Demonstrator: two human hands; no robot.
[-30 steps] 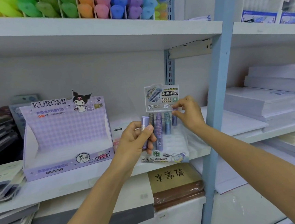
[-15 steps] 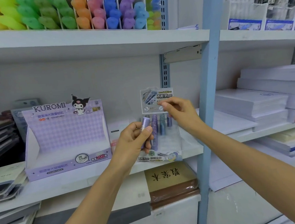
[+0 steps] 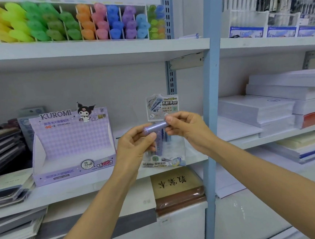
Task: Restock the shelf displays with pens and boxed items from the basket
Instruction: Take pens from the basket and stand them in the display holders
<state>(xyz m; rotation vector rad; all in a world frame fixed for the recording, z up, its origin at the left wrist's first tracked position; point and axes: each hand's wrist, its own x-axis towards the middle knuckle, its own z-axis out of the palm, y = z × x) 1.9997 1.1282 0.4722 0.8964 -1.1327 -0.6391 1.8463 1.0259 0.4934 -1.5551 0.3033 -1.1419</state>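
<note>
A small purple glittery tube point(image 3: 156, 127) lies sideways between both hands in front of the middle shelf. My left hand point(image 3: 136, 146) grips its left end and my right hand point(image 3: 187, 129) pinches its right end. Right behind them stands a clear display stand point(image 3: 165, 157) with a printed header card point(image 3: 162, 106) and a few similar tubes upright in it, mostly hidden by my fingers. To the left sits an empty purple Kuromi display box point(image 3: 71, 146). No basket is in view.
Coloured highlighters point(image 3: 87, 22) fill the shelf above. Stacks of notebooks point(image 3: 1, 152) lie at the left, white paper reams point(image 3: 277, 105) at the right. A blue shelf upright point(image 3: 210, 95) stands just right of my hands. Brown-wrapped books point(image 3: 178, 190) lie on the lower shelf.
My right hand left the stand's tubes and came over to the tube held in my left hand. The tube turned from upright to sideways. The view has tilted slightly upward.
</note>
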